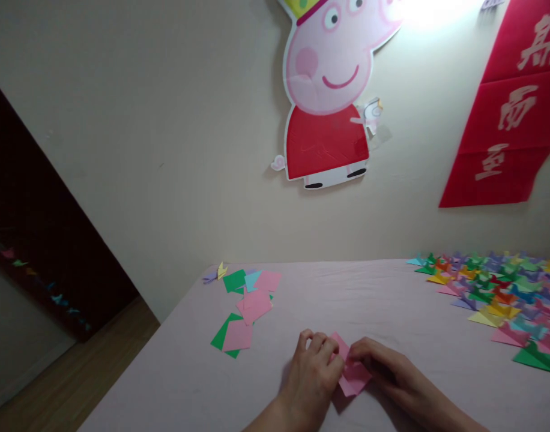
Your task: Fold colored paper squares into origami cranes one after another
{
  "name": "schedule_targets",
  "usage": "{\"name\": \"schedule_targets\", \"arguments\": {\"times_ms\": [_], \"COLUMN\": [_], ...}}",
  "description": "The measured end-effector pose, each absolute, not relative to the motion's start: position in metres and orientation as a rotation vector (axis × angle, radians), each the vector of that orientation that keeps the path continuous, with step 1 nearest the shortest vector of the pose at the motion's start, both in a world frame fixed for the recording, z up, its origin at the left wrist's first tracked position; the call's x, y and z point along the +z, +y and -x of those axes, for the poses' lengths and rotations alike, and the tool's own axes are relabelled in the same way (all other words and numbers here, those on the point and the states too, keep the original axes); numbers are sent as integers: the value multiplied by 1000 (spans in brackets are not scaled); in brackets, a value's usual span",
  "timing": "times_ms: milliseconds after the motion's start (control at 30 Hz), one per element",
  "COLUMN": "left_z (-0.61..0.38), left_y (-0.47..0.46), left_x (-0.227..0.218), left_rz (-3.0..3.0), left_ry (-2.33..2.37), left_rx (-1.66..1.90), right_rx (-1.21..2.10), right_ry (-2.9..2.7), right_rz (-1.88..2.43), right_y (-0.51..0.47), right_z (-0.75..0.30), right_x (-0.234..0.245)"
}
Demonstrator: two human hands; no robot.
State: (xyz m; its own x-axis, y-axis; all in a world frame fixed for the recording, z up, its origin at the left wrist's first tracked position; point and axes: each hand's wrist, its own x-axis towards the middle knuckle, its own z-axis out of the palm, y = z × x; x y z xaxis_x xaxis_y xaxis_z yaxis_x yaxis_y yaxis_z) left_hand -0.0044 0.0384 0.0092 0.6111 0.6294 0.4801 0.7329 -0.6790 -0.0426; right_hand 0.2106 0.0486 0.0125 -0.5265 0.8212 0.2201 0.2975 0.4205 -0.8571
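Near the front of the table lies a partly folded pink sheet of paper [355,379], between my two hands. My left hand [316,373] has its fingers curled on the paper's left edge. From the other side, my right hand [383,366] pinches the paper with its fingertips close to the middle. Part of the sheet is hidden under the fingers of both hands.
Loose pink, green and blue paper squares [254,306] lie at the left of the table [167,384]. Beside them at the back sits a small yellow folded piece [221,271]. Rows of colourful folded paper pieces [504,309] cover the right side. A wall [189,150] stands behind.
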Motion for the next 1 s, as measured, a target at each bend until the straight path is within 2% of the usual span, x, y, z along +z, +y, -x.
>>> {"name": "schedule_targets", "arguments": {"times_ms": [167,333,433,600,667,833,1000], "left_z": [17,21,15,6,6,10,8], "left_y": [19,6,5,5,2,-6,-5], "left_x": [10,6,7,14,12,-14,-35], "left_rz": [2735,2801,2809,2782,2685,2426,2232], "left_ry": [-1321,-1349,-1517,-1757,-1687,-1113,-1088], "left_rx": [-508,-643,-775,-883,-869,-761,-669], "right_rx": [867,745,752,868,843,726,717], "right_ry": [-2147,-2329,-2370,-2167,-2142,-2177,-2230], "right_rz": [911,873,915,1220,1297,1376,1442], "right_y": [47,46,47,52,54,60,65], "right_z": [-204,-203,-204,-197,-192,-181,-180], "right_x": [9,21,27,29,27,22,17]}}
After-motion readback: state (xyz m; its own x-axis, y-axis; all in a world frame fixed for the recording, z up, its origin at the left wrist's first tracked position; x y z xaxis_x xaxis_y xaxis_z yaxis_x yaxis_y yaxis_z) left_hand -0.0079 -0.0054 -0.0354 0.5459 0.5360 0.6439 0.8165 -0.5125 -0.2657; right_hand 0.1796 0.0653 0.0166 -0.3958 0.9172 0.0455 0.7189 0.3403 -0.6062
